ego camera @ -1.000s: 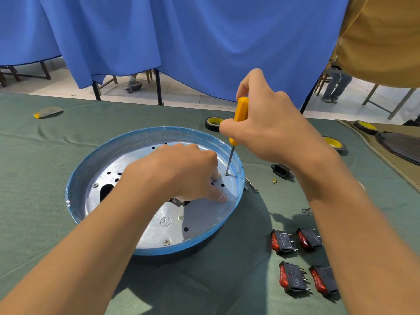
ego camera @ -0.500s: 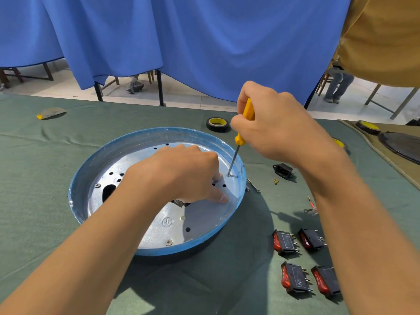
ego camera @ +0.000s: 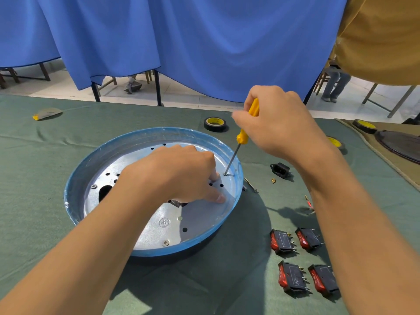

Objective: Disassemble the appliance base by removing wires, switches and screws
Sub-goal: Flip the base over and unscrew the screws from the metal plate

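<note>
Since the earlier frames the handle of the yellow-handled screwdriver (ego camera: 242,136) has leaned further to the right, while the tip of its thin steel shaft has kept to the same screw (ego camera: 225,174); left hand position unchanged.

Right hand (ego camera: 279,126): closed round the screwdriver handle from above, its leading fingers blurred; it is raised over the right-hand far edge of the round blue-rimmed appliance base (ego camera: 75,189).

Left hand (ego camera: 179,171): arched over the base's perforated silver metal plate (ego camera: 147,233), fingertips (ego camera: 219,197) pressing on it, nothing seen in its grasp; one finger lies just beside the screw under the tip.

Appliance base: resting on the green cloth (ego camera: 45,167), at centre, beneath both hands; one cross-head screw (ego camera: 166,242) sits in the plate near the front rim.

Removed parts: four black rocker switches with red faces (ego camera: 293,277) lie on the cloth right of the base, below the right forearm; a black power socket (ego camera: 280,170) lies near the right wrist.

Other items: a black tape roll with yellow core (ego camera: 214,123) behind the base; a blue curtain (ego camera: 181,42) beyond the table.
</note>
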A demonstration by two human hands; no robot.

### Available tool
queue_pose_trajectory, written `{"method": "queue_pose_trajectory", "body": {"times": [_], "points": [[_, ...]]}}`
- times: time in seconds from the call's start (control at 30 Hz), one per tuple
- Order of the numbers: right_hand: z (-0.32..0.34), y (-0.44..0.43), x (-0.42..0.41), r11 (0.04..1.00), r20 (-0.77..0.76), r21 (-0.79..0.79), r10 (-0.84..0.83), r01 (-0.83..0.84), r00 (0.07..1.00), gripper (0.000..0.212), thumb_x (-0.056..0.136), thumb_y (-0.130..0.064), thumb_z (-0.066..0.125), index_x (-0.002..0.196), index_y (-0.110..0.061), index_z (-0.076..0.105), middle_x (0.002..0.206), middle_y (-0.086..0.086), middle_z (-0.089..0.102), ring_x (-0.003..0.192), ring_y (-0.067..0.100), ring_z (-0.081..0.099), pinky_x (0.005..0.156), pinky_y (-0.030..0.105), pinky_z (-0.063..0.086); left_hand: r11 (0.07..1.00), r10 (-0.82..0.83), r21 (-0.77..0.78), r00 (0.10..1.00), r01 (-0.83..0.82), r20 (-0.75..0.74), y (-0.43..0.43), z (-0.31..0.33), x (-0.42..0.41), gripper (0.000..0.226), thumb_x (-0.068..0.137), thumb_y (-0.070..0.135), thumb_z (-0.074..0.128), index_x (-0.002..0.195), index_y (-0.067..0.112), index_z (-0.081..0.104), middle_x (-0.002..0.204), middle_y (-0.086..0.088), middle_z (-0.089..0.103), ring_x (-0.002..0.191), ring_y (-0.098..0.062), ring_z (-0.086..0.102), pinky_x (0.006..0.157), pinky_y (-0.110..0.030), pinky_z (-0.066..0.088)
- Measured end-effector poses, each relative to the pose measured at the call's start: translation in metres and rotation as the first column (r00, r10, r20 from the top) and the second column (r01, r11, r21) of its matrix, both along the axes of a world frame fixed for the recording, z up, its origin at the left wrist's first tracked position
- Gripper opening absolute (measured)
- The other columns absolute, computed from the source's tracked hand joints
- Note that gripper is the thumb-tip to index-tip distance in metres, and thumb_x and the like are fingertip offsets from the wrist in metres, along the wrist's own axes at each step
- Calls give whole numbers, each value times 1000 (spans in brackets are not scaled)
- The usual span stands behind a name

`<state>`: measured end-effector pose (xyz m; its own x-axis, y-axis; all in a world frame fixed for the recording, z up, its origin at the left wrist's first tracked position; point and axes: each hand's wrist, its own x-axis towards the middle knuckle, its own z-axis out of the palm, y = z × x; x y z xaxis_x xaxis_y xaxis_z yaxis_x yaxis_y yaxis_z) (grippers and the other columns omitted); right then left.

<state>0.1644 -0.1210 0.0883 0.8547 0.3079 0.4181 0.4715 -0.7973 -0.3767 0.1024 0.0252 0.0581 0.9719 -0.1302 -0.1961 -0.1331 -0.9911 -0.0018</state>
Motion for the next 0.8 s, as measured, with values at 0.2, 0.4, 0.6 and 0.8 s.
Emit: {"method": "queue_pose_trajectory", "body": {"times": [0.2,0.4,0.6,0.8], "points": [[2,1,-4,997,-103,34,74,-71,992,20,86,-33,56,98,-19,47,81,0,55,74,16,49,52,31,30,1000,15,-10,1000,-15,9,1,-1,0,55,78,75,54,120,42,62,106,3,61,89,-19,56,72,-31,47],[0,1,-2,996,-41,46,75,-73,996,15,90,-32,56,92,-18,51,77,1,57,85,24,50,58,34,36,1000,8,5,1000,-8,6,0,0,1,57,78,75,52,125,43,60,110,4,61,91,-19,56,70,-31,46],[-1,3,-2,995,13,71,65,-65,998,28,91,-43,54,83,-16,55,68,-1,55,78,23,48,55,32,33,1000,5,1,1000,-5,6,0,-1,0,56,79,74,53,124,42,61,113,4,62,94,-20,56,73,-32,46],[-2,1,2,997,-29,58,48,-46,998,19,87,-33,53,93,-15,52,79,1,55,82,22,47,54,30,31,1000,12,-8,1000,-12,2,1,-1,1,56,78,75,53,123,43,60,113,4,61,95,-22,56,79,-36,49]]}}
